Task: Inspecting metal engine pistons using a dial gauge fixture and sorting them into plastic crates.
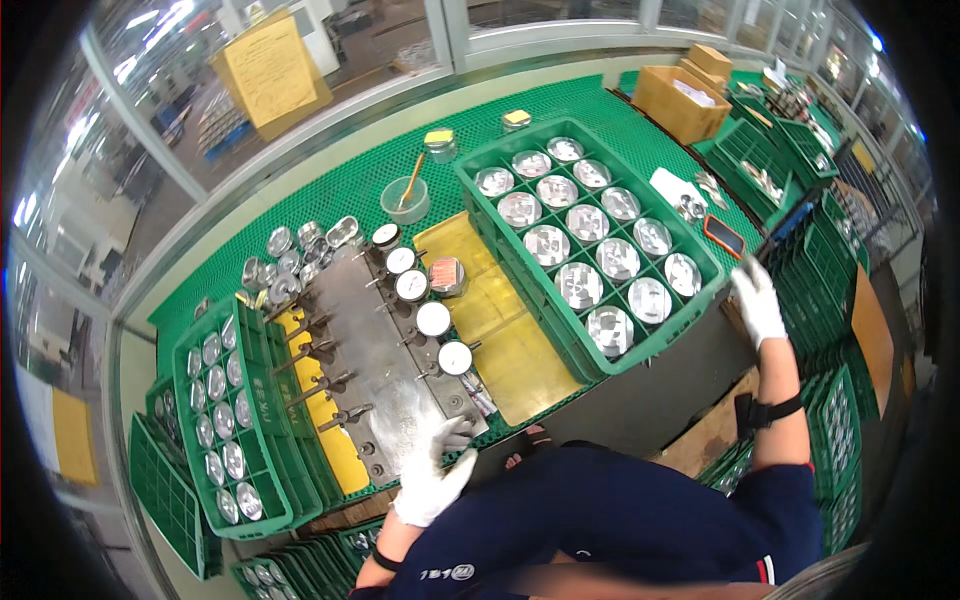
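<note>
The steel gauge fixture (375,325) is lying at eleven o'clock from the left hand (432,480), thumb apart from fingers. The piston crate (668,340), running eleven-to-five lengthwise, is lying at nine o'clock from the nearer right hand (760,303), fingers looking nearly together.

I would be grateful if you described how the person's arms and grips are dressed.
The left grip and right grip wear white gloves. A narrow black band circles the left forearm; a bulkier black strap circles the right, below a short navy sleeve.
</note>
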Available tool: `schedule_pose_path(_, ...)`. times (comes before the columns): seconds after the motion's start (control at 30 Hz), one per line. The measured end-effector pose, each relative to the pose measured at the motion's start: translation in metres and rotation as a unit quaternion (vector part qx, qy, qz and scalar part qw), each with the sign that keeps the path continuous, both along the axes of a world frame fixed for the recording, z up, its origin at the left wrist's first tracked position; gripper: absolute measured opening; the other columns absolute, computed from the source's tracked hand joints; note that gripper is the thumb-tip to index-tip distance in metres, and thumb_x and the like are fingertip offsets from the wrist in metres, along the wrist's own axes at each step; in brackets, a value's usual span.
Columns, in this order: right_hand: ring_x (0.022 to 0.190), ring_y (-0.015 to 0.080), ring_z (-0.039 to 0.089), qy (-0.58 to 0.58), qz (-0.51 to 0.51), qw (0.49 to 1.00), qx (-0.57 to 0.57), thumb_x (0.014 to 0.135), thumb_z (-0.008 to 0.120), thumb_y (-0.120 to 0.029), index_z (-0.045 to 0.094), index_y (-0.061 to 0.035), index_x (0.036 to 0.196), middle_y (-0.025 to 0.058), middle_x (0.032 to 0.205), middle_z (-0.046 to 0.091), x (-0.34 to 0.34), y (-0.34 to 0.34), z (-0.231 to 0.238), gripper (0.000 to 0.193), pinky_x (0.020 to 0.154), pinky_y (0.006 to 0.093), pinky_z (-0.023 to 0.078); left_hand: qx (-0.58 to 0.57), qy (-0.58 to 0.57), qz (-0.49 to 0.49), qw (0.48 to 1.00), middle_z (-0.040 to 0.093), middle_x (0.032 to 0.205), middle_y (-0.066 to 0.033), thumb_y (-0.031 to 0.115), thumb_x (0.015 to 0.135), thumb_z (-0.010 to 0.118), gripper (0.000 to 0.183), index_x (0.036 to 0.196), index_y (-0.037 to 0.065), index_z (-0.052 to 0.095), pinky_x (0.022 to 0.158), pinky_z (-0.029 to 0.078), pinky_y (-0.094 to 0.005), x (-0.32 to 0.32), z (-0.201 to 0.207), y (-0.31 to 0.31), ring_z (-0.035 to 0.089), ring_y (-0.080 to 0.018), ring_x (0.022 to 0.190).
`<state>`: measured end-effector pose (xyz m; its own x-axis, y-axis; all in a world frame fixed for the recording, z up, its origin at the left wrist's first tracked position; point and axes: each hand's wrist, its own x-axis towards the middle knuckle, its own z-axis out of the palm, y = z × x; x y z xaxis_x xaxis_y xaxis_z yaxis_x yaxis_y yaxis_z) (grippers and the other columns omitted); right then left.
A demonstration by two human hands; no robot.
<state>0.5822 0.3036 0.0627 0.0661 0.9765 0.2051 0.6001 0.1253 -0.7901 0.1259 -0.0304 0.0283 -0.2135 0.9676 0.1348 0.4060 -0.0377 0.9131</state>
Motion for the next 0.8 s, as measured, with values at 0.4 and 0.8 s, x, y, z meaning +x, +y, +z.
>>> schedule_pose_path(0.4, 0.122, 0.0279, 0.056, 0.687, -0.047, 0.676, -0.262, 0.102, 0.051, -0.036, 0.05, -0.0058, 0.137, 0.0087, 0.137, 0.057, -0.136, -0.063, -0.183, 0.046, 0.109, 0.0438, 0.042, -0.091, -0.137, 0.139, 0.976, 0.064, 0.121, -0.0134, -0.005, 0.091, 0.061, 0.045, 0.135, -0.001, 0.051, 0.09, 0.051, -0.0283, 0.058, -0.017, -0.067, 0.063, -0.0141, 0.1)
schedule_pose_path(0.8, 0.082, 0.0257, 0.056, 0.545, -0.077, 0.729, -0.408, 0.083, 0.064, -0.022, 0.065, -0.0015, 0.098, 0.014, 0.085, 0.059, -0.084, -0.042, -0.198, 0.025, 0.071, 0.0389, 0.048, -0.162, -0.13, 0.137, 0.969, 0.065, 0.119, -0.0127, 0.001, 0.093, 0.064, 0.04, 0.131, -0.002, 0.056, 0.095, 0.049, -0.0297, 0.255, -0.017, -0.056, 0.062, -0.015, 0.102)
